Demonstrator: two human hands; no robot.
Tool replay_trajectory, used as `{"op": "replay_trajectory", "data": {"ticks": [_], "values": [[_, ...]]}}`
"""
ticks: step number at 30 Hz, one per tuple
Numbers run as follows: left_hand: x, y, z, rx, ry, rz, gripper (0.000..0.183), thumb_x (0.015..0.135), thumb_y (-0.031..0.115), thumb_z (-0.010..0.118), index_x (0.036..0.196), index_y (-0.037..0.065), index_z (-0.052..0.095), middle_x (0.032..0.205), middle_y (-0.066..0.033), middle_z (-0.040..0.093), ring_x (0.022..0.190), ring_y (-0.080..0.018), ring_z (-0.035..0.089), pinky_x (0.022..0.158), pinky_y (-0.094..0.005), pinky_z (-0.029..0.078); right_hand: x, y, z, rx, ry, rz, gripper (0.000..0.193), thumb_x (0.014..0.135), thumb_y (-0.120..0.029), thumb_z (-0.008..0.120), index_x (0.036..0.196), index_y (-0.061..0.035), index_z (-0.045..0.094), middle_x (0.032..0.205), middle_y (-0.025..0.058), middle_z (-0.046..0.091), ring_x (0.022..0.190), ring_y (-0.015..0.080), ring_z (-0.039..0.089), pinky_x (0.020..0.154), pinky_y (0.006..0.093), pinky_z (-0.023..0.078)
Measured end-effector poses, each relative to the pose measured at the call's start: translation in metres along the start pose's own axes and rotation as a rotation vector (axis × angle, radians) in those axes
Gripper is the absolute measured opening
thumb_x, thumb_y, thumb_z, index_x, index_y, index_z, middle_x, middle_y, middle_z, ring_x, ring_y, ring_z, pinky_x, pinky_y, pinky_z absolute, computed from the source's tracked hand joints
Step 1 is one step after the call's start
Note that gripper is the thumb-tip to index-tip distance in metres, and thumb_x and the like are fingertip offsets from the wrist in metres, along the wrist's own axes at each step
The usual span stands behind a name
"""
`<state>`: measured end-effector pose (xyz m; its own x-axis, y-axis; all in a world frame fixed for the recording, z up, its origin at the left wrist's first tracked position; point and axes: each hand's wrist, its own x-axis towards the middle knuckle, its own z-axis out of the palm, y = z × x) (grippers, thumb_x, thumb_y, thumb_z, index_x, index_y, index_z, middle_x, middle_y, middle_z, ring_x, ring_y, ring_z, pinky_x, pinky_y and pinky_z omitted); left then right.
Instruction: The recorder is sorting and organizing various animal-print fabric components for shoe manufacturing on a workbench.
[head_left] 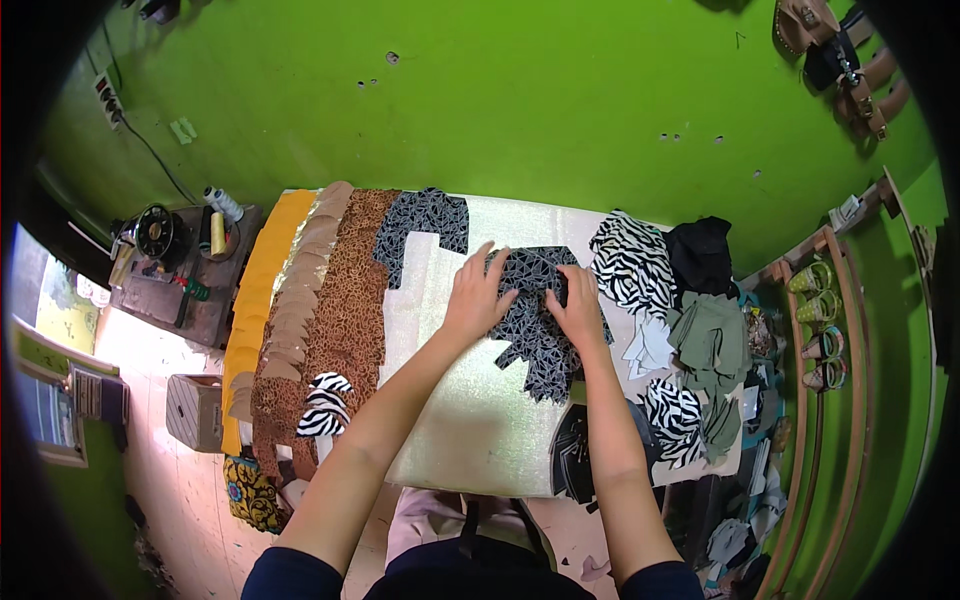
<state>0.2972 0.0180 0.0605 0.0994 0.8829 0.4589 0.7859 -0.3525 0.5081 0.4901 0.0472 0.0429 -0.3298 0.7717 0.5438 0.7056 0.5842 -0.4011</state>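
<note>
On the pale table, a piece of black fabric with thin white geometric lines (535, 345) lies under both my hands. Its lower edge is cut in jagged steps. My left hand (476, 298) rests at the fabric's left edge, fingers and thumb apart. At its right side, my right hand (577, 312) touches the cloth with thumb and fingers spread. Neither hand grips anything that I can see. A second piece of the same black fabric (425, 215), with a squared notch, lies beyond my left hand.
Leopard-print cloth (340, 270), a row of tan cut pieces (290, 320) and yellow material (262, 290) cover the table's left side. Zebra-print (632, 262), black (700, 255) and olive cloth (710, 335) pile up at right. A sewing machine (158, 235) stands far left; a wooden shoe rack (850, 400) is right.
</note>
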Motion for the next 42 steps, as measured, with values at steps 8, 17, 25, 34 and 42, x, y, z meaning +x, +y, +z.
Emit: {"op": "replay_trajectory", "data": {"ticks": [8, 17, 25, 34, 42], "values": [[-0.024, -0.001, -0.043, -0.346, -0.006, -0.356, 0.022, 0.084, 0.018, 0.053, 0.099, 0.003, 0.057, 0.087, -0.0204, 0.061, 0.079, -0.0337, 0.06, 0.069, -0.0367, 0.047, 0.005, -0.042, -0.029, 0.114, -0.016, -0.17, 0.043, 0.076, -0.016, 0.062, 0.113, 0.0005, 0.049, 0.108, 0.0178, 0.051, 0.101, 0.0337, 0.05, 0.087, 0.0378, 0.043], [-0.179, -0.025, -0.039, -0.079, -0.09, -0.693, 0.022, 0.081, 0.012, 0.05, 0.098, -0.001, 0.057, 0.09, -0.022, 0.059, 0.083, -0.0363, 0.058, 0.074, -0.0404, 0.046, -0.089, -0.088, 0.041, 0.24, -0.431, -0.262, 0.04, 0.076, -0.019, 0.061, 0.112, -0.0021, 0.052, 0.109, 0.0143, 0.053, 0.102, 0.0286, 0.051, 0.086, 0.0382, 0.042], [-0.196, 0.006, -0.013, 0.277, -0.006, -0.402, 0.037, 0.077, 0.01, 0.053, 0.112, 0.0, 0.049, 0.114, -0.021, 0.046, 0.103, -0.0357, 0.047, 0.088, -0.0423, 0.038, -0.12, -0.102, 0.045, 0.178, -0.333, -0.32, 0.032, 0.074, -0.013, 0.059, 0.105, -0.0058, 0.056, 0.108, 0.0108, 0.052, 0.105, 0.0265, 0.049, 0.09, 0.0368, 0.038], [-0.154, 0.055, 0.029, 0.107, -0.154, -0.155, 0.032, 0.075, 0.013, 0.057, 0.105, 0.003, 0.053, 0.103, -0.0154, 0.051, 0.091, -0.0317, 0.054, 0.077, -0.0406, 0.044, -0.11, -0.035, -0.017, -0.349, -0.251, 0.193, 0.043, 0.076, -0.005, 0.049, 0.119, -0.0066, 0.048, 0.112, 0.0145, 0.049, 0.111, 0.0275, 0.043, 0.101, 0.0534, 0.021], [-0.147, 0.079, 0.038, -0.035, -0.211, -0.085, 0.03, 0.075, 0.013, 0.055, 0.104, 0.003, 0.054, 0.095, -0.0154, 0.053, 0.08, -0.0326, 0.056, 0.071, -0.0412, 0.046, -0.128, -0.008, -0.02, -0.414, -0.296, 0.154, 0.051, 0.071, -0.011, 0.063, 0.12, -0.0105, 0.048, 0.11, 0.0113, 0.049, 0.106, 0.028, 0.044, 0.101, 0.0544, 0.021]]}}
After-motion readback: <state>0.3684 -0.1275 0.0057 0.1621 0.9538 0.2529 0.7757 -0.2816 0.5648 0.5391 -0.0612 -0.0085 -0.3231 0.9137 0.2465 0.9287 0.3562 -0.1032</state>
